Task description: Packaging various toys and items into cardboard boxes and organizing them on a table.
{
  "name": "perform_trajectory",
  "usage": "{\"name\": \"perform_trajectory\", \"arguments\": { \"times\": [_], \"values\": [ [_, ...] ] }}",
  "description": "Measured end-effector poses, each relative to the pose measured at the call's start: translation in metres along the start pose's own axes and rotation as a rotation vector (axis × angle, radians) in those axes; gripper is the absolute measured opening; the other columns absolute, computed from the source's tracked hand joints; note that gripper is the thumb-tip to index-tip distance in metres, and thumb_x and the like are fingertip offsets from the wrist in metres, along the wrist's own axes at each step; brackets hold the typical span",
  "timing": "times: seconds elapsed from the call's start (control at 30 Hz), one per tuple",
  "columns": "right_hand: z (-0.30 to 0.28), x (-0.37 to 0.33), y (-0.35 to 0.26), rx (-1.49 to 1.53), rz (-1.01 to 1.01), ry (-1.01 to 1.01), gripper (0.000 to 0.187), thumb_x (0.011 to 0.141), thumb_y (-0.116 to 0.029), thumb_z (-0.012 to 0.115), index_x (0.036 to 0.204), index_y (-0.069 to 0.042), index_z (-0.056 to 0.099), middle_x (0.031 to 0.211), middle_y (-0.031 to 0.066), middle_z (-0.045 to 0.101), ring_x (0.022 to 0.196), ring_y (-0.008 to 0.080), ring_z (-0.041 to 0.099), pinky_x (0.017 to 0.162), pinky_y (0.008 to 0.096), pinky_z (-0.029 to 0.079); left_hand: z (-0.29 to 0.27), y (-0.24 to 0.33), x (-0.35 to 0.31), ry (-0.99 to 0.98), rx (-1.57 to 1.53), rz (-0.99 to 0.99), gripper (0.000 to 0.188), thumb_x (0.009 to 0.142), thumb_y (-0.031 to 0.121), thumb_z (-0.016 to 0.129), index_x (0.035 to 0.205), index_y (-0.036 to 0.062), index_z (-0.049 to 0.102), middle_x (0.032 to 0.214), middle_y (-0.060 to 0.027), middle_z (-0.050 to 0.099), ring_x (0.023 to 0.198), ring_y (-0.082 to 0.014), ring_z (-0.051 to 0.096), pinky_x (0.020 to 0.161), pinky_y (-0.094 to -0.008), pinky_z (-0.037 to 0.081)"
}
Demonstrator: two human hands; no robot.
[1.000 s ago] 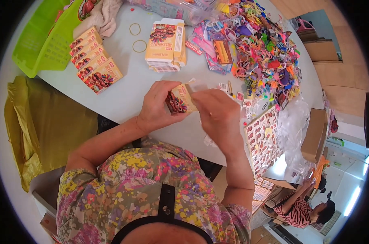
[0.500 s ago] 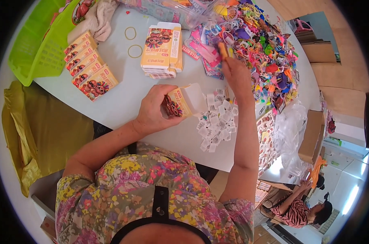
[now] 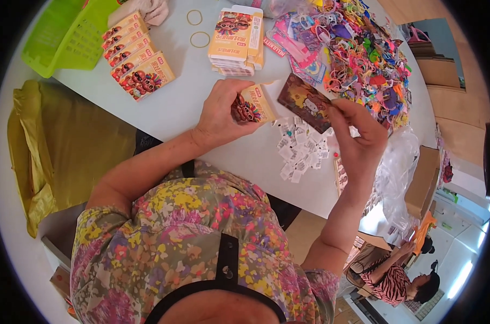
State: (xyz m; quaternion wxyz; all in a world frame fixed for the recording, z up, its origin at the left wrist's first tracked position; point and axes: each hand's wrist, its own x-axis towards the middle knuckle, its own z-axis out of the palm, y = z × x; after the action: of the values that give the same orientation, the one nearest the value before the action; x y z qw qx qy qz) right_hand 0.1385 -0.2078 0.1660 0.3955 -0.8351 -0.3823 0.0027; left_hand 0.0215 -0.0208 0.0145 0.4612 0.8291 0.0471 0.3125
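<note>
My left hand (image 3: 219,110) is wrapped round a small yellow box (image 3: 258,101) printed with red cartoon characters. The box's end flap stands open on the right. Between the thumb and fingers of my right hand (image 3: 362,129) is a dark brown card (image 3: 303,102) with a cartoon cat on it, held tilted just right of that flap. Under the card lies a heap of small white barcode tags (image 3: 298,156). Beyond the box stands a stack of similar yellow boxes (image 3: 237,40), and a leaning row of them (image 3: 147,78) sits to the left.
A large heap of colourful small trinkets (image 3: 372,70) covers the table's right side, beside flat pink packets (image 3: 294,40). Two rubber bands (image 3: 200,39) and a green basket (image 3: 77,40) are at the far left. A clear plastic bag (image 3: 399,162) lies right; another person (image 3: 399,281) sits beyond.
My right hand has come back from the trinket heap toward me, and the brown card now shows in its fingers beside the box. My left hand still grips the box. The view has shifted slightly.
</note>
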Motion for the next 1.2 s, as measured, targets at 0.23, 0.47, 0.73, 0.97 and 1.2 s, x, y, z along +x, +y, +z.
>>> {"name": "perform_trajectory", "arguments": {
  "times": [0.23,0.47,0.73,0.97,1.2],
  "values": [
    [0.010,0.000,-0.014,-0.341,-0.194,-0.258,0.015,0.079,0.001,0.071,0.093,0.001,0.068,0.079,0.0111,0.065,0.066,0.0215,0.063,0.061,0.0282,0.049,-0.004,0.003,-0.002,-0.067,0.090,0.169,0.069,0.056,0.013,0.086,0.117,0.0063,0.055,0.108,-0.0108,0.058,0.099,-0.0313,0.054,0.086,-0.0390,0.047],
    [0.059,-0.002,0.005,-0.043,-0.107,-0.023,0.021,0.078,-0.007,0.075,0.096,-0.001,0.066,0.079,0.0047,0.066,0.064,0.0134,0.061,0.058,0.0269,0.050,0.001,0.001,-0.001,-0.096,0.043,0.109,0.069,0.061,0.012,0.086,0.120,0.0039,0.052,0.112,-0.0109,0.058,0.099,-0.0234,0.059,0.084,-0.0338,0.050],
    [0.033,-0.060,0.061,-0.197,-0.058,-0.281,0.016,0.070,-0.006,0.079,0.083,-0.005,0.069,0.078,0.0026,0.064,0.071,0.0169,0.059,0.060,0.0296,0.048,0.008,-0.009,-0.001,0.051,-0.082,0.002,0.071,0.059,0.016,0.088,0.119,0.0027,0.052,0.104,-0.0123,0.059,0.095,-0.0282,0.060,0.083,-0.0356,0.050],
    [0.055,-0.091,0.063,-0.406,-0.011,-0.248,0.015,0.070,-0.004,0.077,0.082,-0.004,0.069,0.081,0.0038,0.063,0.074,0.0195,0.061,0.058,0.0322,0.049,0.001,-0.005,0.000,-0.031,0.062,0.113,0.073,0.060,0.011,0.088,0.122,0.0009,0.051,0.110,-0.0104,0.056,0.102,-0.0207,0.059,0.086,-0.0311,0.052],
    [0.056,-0.044,0.012,0.017,-0.051,0.229,0.013,0.073,0.001,0.075,0.084,-0.003,0.069,0.093,0.0067,0.064,0.080,0.0157,0.058,0.065,0.0285,0.045,0.001,-0.003,-0.001,-0.049,-0.002,0.155,0.068,0.057,0.016,0.087,0.115,0.0041,0.054,0.104,-0.0114,0.059,0.096,-0.0312,0.057,0.083,-0.0382,0.049]
  ]
}}
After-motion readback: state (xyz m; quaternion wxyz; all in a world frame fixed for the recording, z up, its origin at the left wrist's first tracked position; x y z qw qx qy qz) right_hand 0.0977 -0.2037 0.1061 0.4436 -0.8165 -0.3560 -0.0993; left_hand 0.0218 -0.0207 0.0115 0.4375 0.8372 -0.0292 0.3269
